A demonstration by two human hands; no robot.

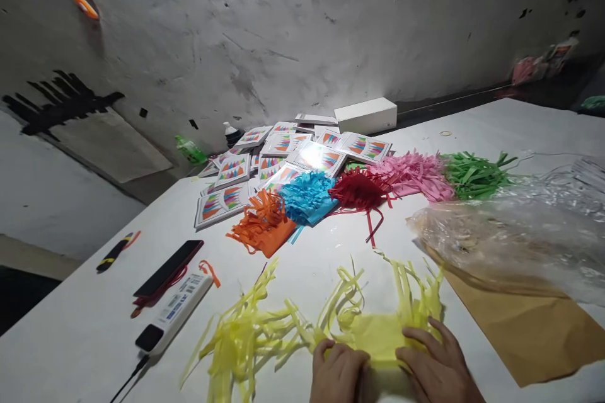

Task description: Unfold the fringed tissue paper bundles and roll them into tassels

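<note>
Both my hands press on a sheet of yellow tissue paper cut into long fringes, lying at the near edge of the white table. My left hand rests on its near left part with fingers curled. My right hand lies flat on its right part, fingers spread over the uncut strip. Loose yellow fringe strips trail off to the left.
Behind lie fringed bundles in orange, blue, red, pink and green, then several printed packets and a white box. A phone and power bank lie left; plastic wrap and brown paper right.
</note>
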